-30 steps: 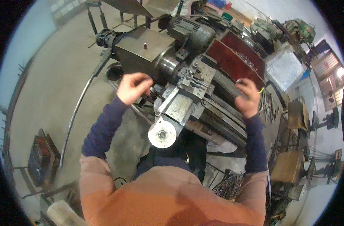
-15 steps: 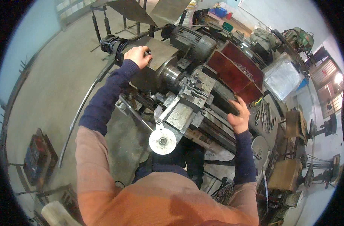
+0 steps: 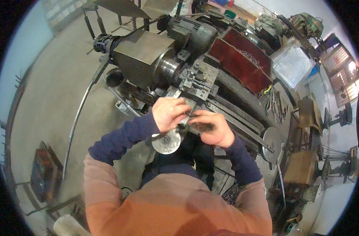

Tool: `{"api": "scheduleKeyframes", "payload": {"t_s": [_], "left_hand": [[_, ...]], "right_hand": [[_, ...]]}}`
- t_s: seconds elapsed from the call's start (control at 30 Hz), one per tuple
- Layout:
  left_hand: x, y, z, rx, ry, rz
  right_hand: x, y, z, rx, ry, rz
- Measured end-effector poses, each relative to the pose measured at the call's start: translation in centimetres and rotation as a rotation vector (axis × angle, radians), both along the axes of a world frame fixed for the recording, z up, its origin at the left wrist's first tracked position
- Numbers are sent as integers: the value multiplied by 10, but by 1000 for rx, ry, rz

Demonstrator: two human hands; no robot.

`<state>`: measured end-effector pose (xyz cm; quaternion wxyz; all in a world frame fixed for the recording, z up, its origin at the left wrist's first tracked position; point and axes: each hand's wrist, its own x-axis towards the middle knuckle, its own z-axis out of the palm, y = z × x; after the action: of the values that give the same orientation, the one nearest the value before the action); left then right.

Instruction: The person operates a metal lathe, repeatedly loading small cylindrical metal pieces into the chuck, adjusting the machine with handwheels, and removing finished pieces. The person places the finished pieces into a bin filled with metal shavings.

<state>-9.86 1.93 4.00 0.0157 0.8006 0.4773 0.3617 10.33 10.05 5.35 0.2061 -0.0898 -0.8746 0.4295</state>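
Observation:
My left hand (image 3: 169, 114) and my right hand (image 3: 213, 128) meet in front of the lathe's cross slide (image 3: 182, 103), fingertips almost touching. The left fingers are curled together; what they pinch, if anything, is hidden. Bent inward, the right fingers close over something dark below them that I cannot make out. Just under the left hand is the round handwheel (image 3: 166, 143). Beyond both hands stands the tool post (image 3: 199, 80) with its upright bolts. The chuck (image 3: 169, 67) sits at the end of the boxy grey headstock (image 3: 142, 49).
A motor (image 3: 193, 34) sits behind the headstock. Dark red metal trays (image 3: 238, 61) holding shavings lie beyond the bed. Several hand tools (image 3: 274, 103) lie to the right, near a large round wheel (image 3: 272, 144). A long lever rod (image 3: 80, 112) slants down at left.
My left hand has left the headstock and come down to the cross slide. My right hand has moved left from the bed to meet it. The view has shifted slightly.

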Motion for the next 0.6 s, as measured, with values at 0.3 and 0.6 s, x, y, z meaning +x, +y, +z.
{"api": "scheduleKeyframes", "payload": {"t_s": [0.3,0.6], "left_hand": [[19,-11,-12,-198,-111,-242],[-1,-15,-10,-298,-426,-220]], "right_hand": [[12,-5,-25,-302,-27,60],[16,-4,-42,-325,105,80]]}}
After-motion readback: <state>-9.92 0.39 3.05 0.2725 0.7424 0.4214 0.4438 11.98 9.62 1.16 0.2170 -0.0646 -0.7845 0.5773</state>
